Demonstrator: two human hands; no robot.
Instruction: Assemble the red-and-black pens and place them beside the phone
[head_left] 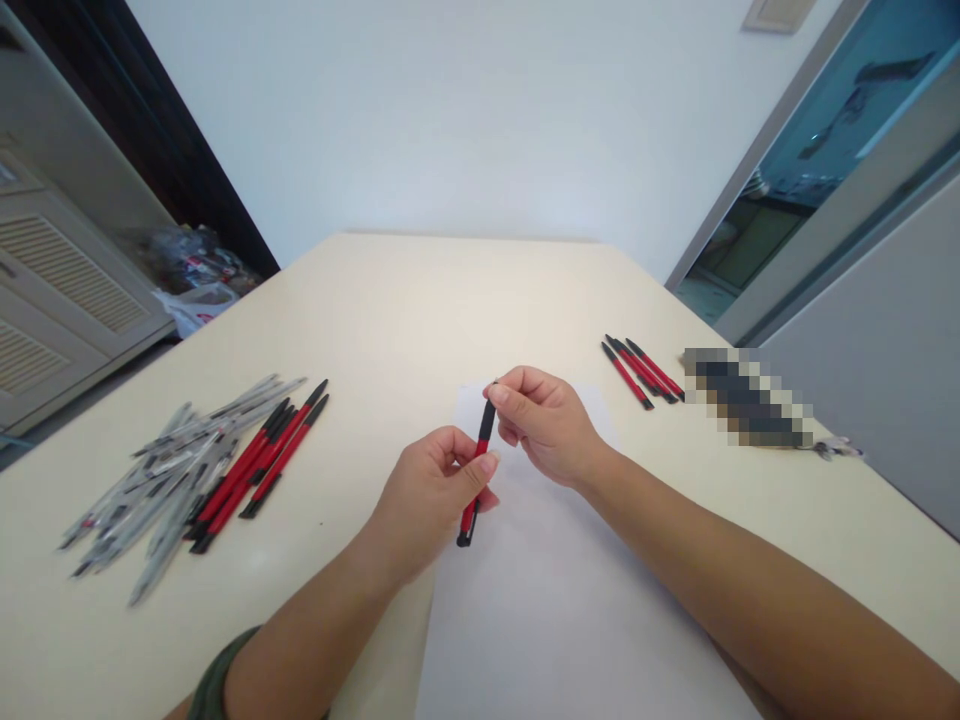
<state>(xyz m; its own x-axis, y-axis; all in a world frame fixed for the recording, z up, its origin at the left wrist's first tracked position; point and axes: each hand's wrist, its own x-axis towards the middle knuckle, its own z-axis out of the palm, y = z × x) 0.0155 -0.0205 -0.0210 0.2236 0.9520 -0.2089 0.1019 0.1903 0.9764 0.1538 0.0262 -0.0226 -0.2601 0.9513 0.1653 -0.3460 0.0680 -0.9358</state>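
A red and black pen [485, 436] is held above a white sheet of paper [525, 600], tilted with its black end up. My left hand [439, 480] is closed around the pen's red barrel, thumb on top. At the upper black end, the thumb and fingers of my right hand [544, 420] pinch the pen's tip. Whether a smaller part sits between those right fingertips is hidden. To the left lies a group of red and black pens [259, 460], beside a heap of clear refills or thin pens [165, 490].
Several more red and black pens [641, 370] lie at the right on the cream table [465, 300]. A pixelated object [750, 400] rests near the right edge. White wall [480, 120] stands behind the table. Plastic bags [199, 280] sit beyond the left edge.
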